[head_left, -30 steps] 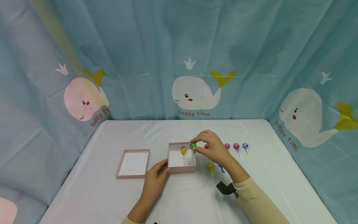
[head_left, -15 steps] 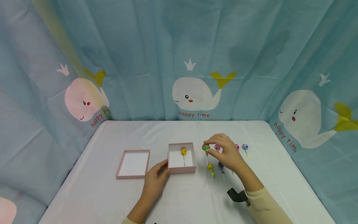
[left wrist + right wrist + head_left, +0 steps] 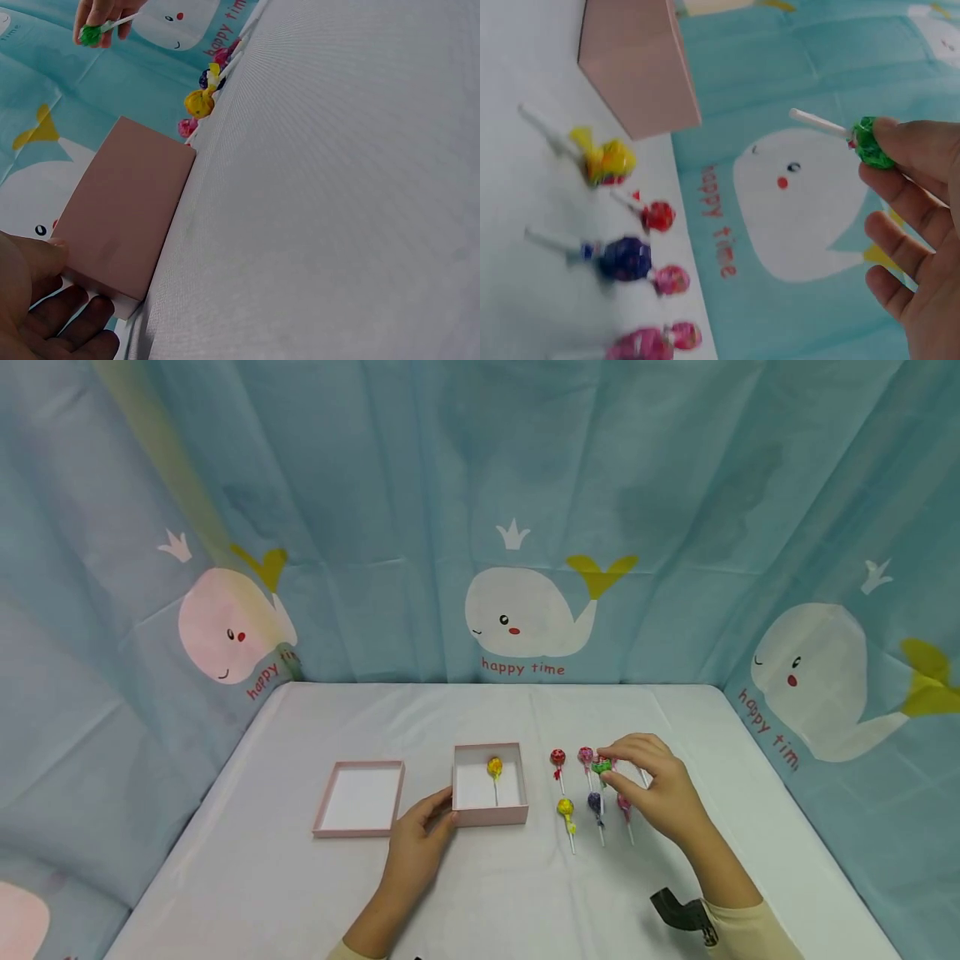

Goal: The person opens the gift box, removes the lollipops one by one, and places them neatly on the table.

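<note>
In the head view, my right hand [image 3: 660, 789] pinches a green-wrapped lollipop [image 3: 602, 766] by its head, above the lollipops on the right. The right wrist view shows the green lollipop [image 3: 870, 142] between thumb and forefinger, its white stick pointing away. My left hand [image 3: 420, 839] holds the near left corner of an open pink box [image 3: 491, 816]. Its thumb [image 3: 45, 256] lies against the box's front wall in the left wrist view. Inside the box lies one orange-yellow lollipop [image 3: 495, 767].
A shallow pink lid [image 3: 358, 797] lies left of the box. Right of it are several lollipops: red [image 3: 557, 757], pink [image 3: 586, 755], yellow [image 3: 566, 808], dark blue [image 3: 595, 802] and another pink one [image 3: 624, 803]. My right hand covers others. A whale-print curtain [image 3: 375, 610] stands behind.
My right hand has moved right with the green lollipop, from the box's right edge to above the loose lollipops. My left hand and the box have stayed put.
</note>
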A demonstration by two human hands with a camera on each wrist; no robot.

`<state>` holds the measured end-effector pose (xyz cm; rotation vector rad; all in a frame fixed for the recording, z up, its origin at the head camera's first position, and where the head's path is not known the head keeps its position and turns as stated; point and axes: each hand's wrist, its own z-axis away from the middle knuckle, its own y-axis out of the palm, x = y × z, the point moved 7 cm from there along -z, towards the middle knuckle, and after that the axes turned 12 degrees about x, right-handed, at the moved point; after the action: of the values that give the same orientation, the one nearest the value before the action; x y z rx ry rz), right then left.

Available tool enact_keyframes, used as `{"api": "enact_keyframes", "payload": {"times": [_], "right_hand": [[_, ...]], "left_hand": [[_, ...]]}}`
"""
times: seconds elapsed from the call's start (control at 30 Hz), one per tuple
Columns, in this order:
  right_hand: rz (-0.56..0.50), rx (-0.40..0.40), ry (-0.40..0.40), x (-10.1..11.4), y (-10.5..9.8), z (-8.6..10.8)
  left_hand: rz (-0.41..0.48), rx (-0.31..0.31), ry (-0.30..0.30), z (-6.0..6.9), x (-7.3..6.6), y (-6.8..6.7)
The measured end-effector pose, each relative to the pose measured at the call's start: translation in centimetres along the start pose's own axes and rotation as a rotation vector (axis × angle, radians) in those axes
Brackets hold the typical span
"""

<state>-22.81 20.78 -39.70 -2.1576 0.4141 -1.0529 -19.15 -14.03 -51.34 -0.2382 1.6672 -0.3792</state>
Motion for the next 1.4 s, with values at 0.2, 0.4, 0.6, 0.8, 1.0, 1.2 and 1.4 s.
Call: {"api": "enact_keyframes", "payload": {"times": [0.2, 0.4, 0.6, 0.8, 1.0, 1.2, 1.4], "right_hand": [[0.014, -0.022, 0.035, -1.6, -1.2, 2.3], [0.019, -0.02, 0.127, -3.7, -1.8, 4.0], [0.015, -0.016, 0.213, -5.8, -1.9, 5.2], [0.021, -0.018, 0.229, -7.3, -1.9, 5.8], [0.058, -0.014, 0.274, -8.6, -2.1, 6.3], [0.062, 0.029, 0.344, -9.8, -1.6, 6.9], [0.05, 0.058, 0.369, -10.6, -1.2, 7.1]], "left_hand": [[0.006, 0.007, -0.007, 0.0, -0.1, 0.0], [0.001, 0.0, 0.001, 0.0, -0.2, 0.0], [-0.015, -0.005, -0.01, -0.1, 0.3, 0.1], [-0.043, -0.015, -0.011, -0.1, 0.4, 0.0], [-0.051, -0.015, -0.012, -0.1, 0.3, -0.1], [-0.044, 0.008, -0.02, 0.0, 0.2, 0.0], [-0.036, 0.011, -0.023, -0.1, 0.2, 0.0]]}}
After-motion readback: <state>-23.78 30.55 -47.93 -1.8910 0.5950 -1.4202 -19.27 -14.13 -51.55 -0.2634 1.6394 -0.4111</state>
